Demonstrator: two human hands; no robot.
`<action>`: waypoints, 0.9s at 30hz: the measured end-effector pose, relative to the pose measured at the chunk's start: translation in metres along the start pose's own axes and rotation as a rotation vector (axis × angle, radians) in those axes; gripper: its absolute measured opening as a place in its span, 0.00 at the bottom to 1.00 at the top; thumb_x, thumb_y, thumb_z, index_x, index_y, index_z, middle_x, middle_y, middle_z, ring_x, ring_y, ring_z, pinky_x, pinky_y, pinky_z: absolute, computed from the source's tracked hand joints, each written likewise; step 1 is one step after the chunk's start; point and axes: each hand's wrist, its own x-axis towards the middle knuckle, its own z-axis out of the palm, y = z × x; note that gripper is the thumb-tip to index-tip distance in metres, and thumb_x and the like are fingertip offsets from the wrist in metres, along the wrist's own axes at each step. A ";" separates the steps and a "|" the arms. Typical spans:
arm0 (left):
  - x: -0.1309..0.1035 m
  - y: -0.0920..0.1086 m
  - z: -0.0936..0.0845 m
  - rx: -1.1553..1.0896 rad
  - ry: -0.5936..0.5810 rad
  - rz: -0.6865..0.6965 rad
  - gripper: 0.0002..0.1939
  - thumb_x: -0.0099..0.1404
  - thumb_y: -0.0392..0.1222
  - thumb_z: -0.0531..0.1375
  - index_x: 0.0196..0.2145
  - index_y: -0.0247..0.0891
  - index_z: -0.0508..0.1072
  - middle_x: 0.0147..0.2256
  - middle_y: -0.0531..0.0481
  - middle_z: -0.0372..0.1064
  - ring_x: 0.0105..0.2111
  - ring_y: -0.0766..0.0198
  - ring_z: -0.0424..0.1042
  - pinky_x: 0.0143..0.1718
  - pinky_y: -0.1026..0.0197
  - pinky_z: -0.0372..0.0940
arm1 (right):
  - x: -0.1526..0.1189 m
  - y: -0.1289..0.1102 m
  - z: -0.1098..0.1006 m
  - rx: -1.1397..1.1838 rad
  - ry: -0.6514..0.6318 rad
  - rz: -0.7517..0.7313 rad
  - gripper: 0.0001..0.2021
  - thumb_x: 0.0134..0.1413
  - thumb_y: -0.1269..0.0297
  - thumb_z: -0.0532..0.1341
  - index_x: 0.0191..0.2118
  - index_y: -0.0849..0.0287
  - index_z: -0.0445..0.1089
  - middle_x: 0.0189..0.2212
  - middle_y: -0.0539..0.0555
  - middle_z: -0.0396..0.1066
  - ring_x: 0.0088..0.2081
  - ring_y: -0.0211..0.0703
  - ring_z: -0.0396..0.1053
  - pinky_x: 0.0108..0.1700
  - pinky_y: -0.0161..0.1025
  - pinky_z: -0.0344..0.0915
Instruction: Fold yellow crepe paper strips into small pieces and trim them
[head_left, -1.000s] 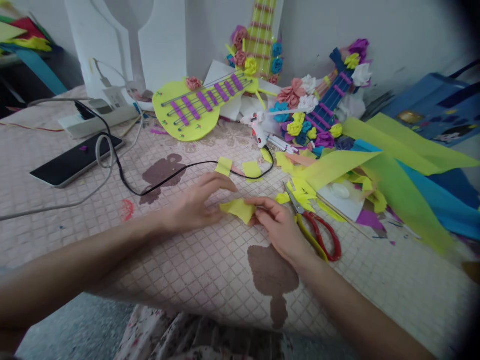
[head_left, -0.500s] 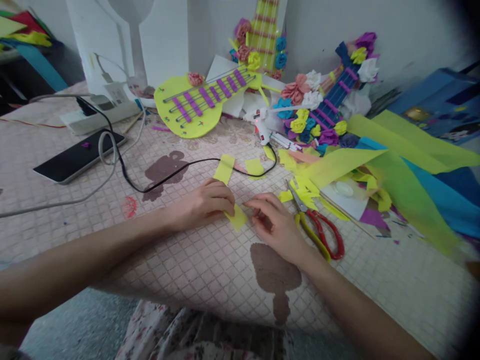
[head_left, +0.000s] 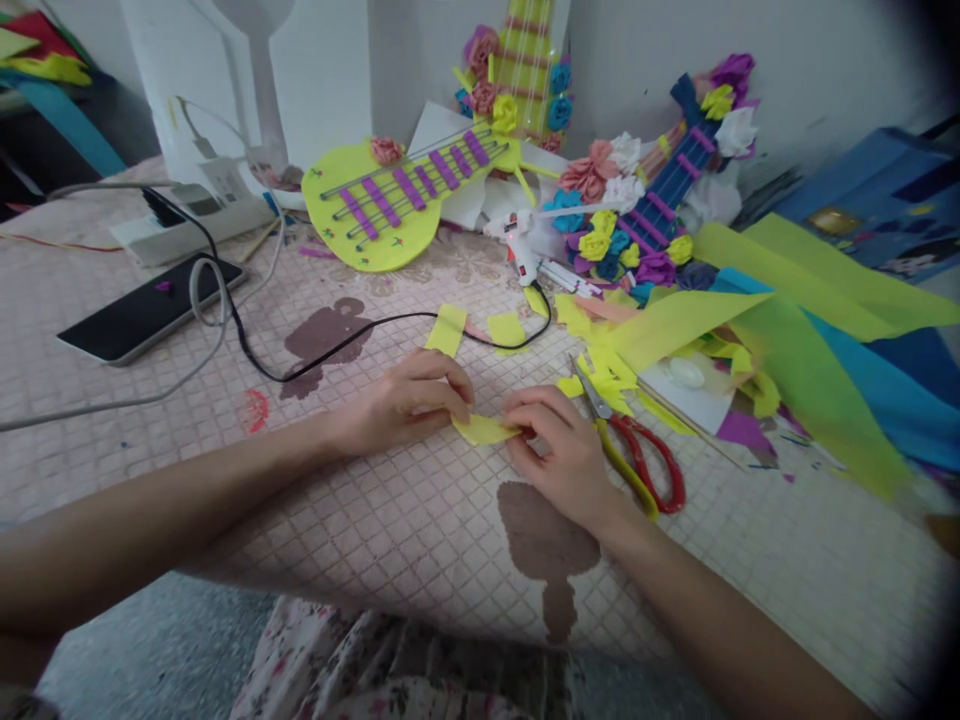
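Note:
A small yellow paper piece [head_left: 484,430] is stretched between my two hands, just above the patterned cloth. My left hand [head_left: 420,400] pinches its left end with the fingertips. At the opposite end, my right hand [head_left: 555,440] has thumb and fingers closed on it. Beyond my left hand lies a yellow paper strip [head_left: 448,330], with a second yellow paper square [head_left: 507,330] to its right. Scissors [head_left: 637,455] with red and yellow handles rest right of my right hand, blades pointing away from me.
A white glue gun [head_left: 520,245] stands at the back, its black cord [head_left: 337,340] curving across the cloth. Behind are a yellow paper guitar [head_left: 375,215] and a blue flowered one [head_left: 667,200]. Crepe paper sheets [head_left: 825,370] cover the right; a phone [head_left: 150,310] lies left.
My right hand has closed on the free end of the yellow paper piece. The piece has turned from hanging toward me to lying crosswise between both hands.

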 end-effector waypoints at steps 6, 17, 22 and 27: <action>-0.003 -0.005 0.005 0.208 -0.075 0.027 0.08 0.64 0.30 0.54 0.38 0.39 0.71 0.43 0.46 0.70 0.45 0.60 0.67 0.50 0.52 0.60 | -0.002 0.003 0.000 -0.054 -0.274 -0.033 0.09 0.55 0.78 0.54 0.36 0.56 0.65 0.39 0.55 0.67 0.41 0.43 0.68 0.43 0.42 0.68; -0.005 0.004 -0.003 0.329 -0.185 0.107 0.06 0.66 0.31 0.54 0.40 0.37 0.68 0.40 0.47 0.69 0.38 0.64 0.69 0.42 0.58 0.62 | -0.003 0.003 0.000 -0.018 -0.226 -0.074 0.07 0.55 0.78 0.55 0.35 0.59 0.66 0.37 0.56 0.68 0.40 0.42 0.68 0.41 0.39 0.68; -0.005 0.002 0.000 0.353 0.006 0.091 0.05 0.65 0.30 0.55 0.38 0.37 0.67 0.42 0.47 0.71 0.40 0.64 0.71 0.42 0.59 0.64 | -0.003 0.004 -0.002 -0.049 -0.213 -0.105 0.07 0.57 0.77 0.55 0.36 0.58 0.65 0.39 0.56 0.68 0.41 0.42 0.68 0.42 0.39 0.67; -0.002 0.000 0.000 0.328 -0.100 0.101 0.07 0.65 0.28 0.54 0.39 0.36 0.67 0.52 0.41 0.66 0.52 0.57 0.66 0.54 0.50 0.60 | -0.003 0.004 -0.001 -0.074 -0.309 -0.089 0.06 0.57 0.76 0.55 0.36 0.58 0.65 0.39 0.56 0.68 0.40 0.43 0.68 0.41 0.40 0.67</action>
